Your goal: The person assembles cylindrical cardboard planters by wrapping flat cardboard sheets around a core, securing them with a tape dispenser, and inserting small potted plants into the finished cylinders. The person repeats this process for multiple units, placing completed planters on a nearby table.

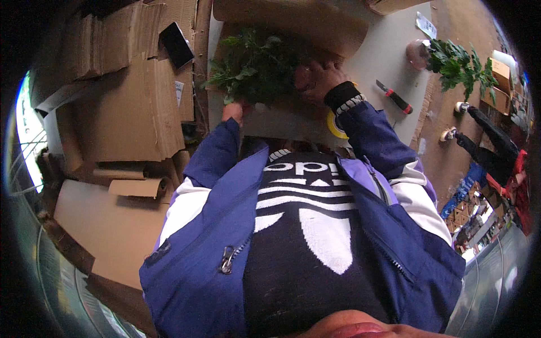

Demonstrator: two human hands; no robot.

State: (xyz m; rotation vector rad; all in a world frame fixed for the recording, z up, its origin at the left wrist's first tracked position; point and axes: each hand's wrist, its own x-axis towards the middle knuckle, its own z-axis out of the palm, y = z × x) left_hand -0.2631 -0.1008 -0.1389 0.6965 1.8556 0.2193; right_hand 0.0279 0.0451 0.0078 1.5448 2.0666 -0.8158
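Note:
A leafy green plant point(253, 67) lies on its side on brown cardboard at the middle of the table. Its leaves spread to the left, and its base is at the right. My right hand point(327, 81) is curled round the dark reddish base of the plant, which looks like a pot. My left hand point(233, 112) reaches in at the near left edge of the leaves. Foliage and shadow hide most of its fingers, so its grip does not show.
Cardboard stacks point(121, 107) fill the left, with a black phone point(176, 45) on them. To the right lie a yellow tape roll point(336, 125) and a red-black utility knife point(395, 97). Beyond is another potted plant point(459, 65). Another person's dark-clad leg point(493, 132) shows far right.

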